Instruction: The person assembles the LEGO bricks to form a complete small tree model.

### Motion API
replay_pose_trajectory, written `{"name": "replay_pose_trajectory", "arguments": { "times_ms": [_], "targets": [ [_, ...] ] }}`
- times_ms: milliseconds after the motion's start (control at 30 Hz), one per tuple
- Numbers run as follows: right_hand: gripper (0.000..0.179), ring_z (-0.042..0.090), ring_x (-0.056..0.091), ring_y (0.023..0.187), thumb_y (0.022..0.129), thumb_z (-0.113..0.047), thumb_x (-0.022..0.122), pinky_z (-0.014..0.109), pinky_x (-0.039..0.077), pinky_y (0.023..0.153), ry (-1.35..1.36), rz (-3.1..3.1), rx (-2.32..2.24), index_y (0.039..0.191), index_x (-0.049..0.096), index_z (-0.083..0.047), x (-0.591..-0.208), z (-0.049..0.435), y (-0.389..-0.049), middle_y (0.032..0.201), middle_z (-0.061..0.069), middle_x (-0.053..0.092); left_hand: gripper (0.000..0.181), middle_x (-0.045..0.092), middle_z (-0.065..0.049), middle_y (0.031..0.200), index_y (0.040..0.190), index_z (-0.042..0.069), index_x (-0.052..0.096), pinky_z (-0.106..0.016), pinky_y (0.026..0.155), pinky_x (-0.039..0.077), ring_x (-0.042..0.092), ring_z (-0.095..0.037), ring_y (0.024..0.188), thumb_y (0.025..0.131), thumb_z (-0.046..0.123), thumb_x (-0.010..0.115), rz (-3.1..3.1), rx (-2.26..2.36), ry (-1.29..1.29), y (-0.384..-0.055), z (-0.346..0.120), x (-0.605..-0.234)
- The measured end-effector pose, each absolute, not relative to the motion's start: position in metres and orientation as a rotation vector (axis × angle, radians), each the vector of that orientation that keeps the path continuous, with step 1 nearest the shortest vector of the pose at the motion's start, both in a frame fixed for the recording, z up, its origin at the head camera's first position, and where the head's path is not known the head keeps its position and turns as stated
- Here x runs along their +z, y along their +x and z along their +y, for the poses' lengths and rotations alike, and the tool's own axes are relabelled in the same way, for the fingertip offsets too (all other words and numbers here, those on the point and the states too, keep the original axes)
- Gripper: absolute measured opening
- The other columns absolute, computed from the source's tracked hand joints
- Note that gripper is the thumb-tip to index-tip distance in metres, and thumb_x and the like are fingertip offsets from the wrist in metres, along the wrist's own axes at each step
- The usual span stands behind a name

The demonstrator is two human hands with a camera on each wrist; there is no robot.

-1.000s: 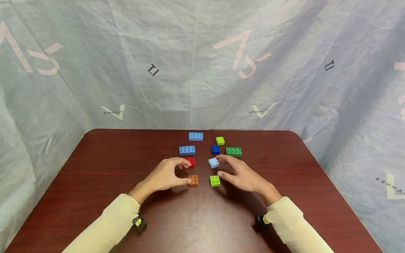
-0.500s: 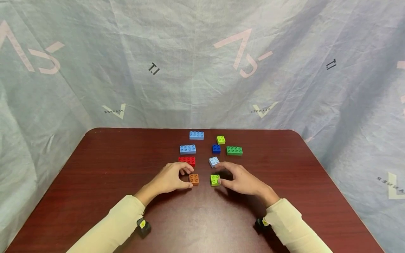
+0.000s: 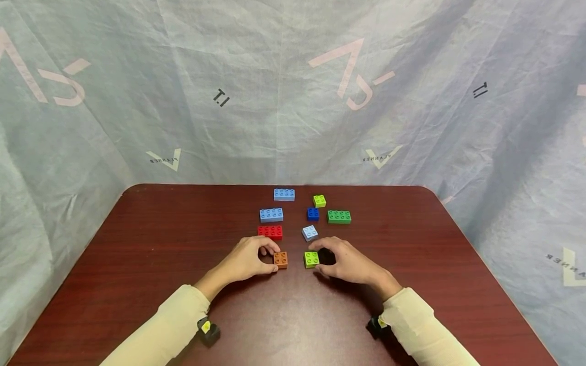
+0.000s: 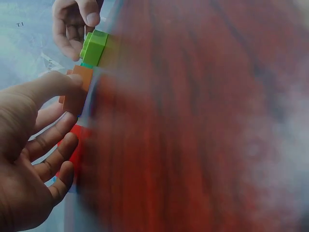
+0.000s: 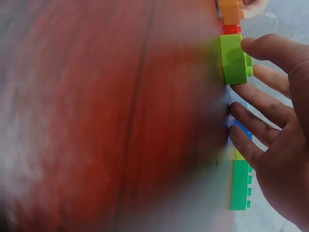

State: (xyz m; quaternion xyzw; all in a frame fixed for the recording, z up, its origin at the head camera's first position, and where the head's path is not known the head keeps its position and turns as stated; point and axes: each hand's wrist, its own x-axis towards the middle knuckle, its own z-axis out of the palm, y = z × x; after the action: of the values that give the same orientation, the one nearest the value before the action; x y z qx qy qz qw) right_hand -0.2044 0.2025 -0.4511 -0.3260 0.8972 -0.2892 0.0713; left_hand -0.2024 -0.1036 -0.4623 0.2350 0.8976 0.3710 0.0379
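The reddish-brown, round-cornered, wood-grained desk [image 3: 293, 320] is shining toward its near edge. Beyond the far edge, a grey cloth backdrop [image 3: 274, 127] is hanging matt and wrinkled. The square orange plastic brick [image 3: 281, 260] and nearer square lime plastic brick [image 3: 311, 260] are showing smooth, faintly glossy sides.

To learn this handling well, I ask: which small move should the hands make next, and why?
Probably the left hand and right hand should gently close their fingers on the orange four-stud brick and the nearer lime four-stud brick. The fingers already bracket both bricks, but a firm grip cannot be confirmed, and both bricks appear to rest on the table.
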Motion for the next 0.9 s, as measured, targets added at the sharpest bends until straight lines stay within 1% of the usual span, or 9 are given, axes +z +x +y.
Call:
{"name": "replay_pose_trajectory", "arguments": {
  "times_ms": [133, 400, 667, 900],
  "targets": [
    [0.044, 0.016, 0.058, 0.127, 0.091, -0.021, 0.079, 0.044, 0.052, 0.104, -0.973, 2.704, -0.855, 0.133, 0.065, -0.019, -0.453, 0.201, -0.205, 0.132, -0.008, 0.067, 0.031, 0.070, 0.006, 0.095, 0.102, 0.021, 0.074, -0.025, 0.078, 0.052, 0.061, -0.011, 0.088, 0.076, 0.025, 0.091, 2.753, 1.158, 0.710, -0.196, -0.105, -0.460],
    [0.036, 0.018, 0.061, 0.120, 0.090, -0.016, 0.079, 0.043, 0.055, 0.097, -0.998, 2.745, -0.840, 0.125, 0.069, -0.019, -0.453, 0.199, -0.205, 0.123, -0.005, 0.069, 0.031, 0.070, 0.008, 0.097, 0.103, 0.026, 0.074, -0.025, 0.079, 0.052, 0.061, -0.012, 0.090, 0.077, 0.028, 0.090, 2.716, 1.173, 0.714, -0.185, -0.103, -0.458],
    [0.035, 0.014, 0.061, 0.120, 0.089, -0.018, 0.080, 0.042, 0.054, 0.100, -0.980, 2.713, -0.927, 0.122, 0.069, -0.022, -0.447, 0.195, -0.199, 0.122, -0.008, 0.069, 0.032, 0.070, 0.009, 0.094, 0.103, 0.027, 0.074, -0.029, 0.079, 0.048, 0.060, -0.011, 0.089, 0.076, 0.030, 0.091, 2.746, 1.115, 0.742, -0.181, -0.097, -0.461],
    [0.034, 0.015, 0.063, 0.118, 0.087, -0.016, 0.081, 0.045, 0.054, 0.101, -1.026, 2.708, -1.015, 0.119, 0.070, -0.021, -0.440, 0.185, -0.192, 0.120, -0.007, 0.069, 0.031, 0.070, 0.012, 0.091, 0.100, 0.027, 0.074, -0.031, 0.080, 0.042, 0.057, -0.008, 0.084, 0.075, 0.034, 0.092, 2.811, 1.072, 0.760, -0.181, -0.091, -0.465]
  ]
}}
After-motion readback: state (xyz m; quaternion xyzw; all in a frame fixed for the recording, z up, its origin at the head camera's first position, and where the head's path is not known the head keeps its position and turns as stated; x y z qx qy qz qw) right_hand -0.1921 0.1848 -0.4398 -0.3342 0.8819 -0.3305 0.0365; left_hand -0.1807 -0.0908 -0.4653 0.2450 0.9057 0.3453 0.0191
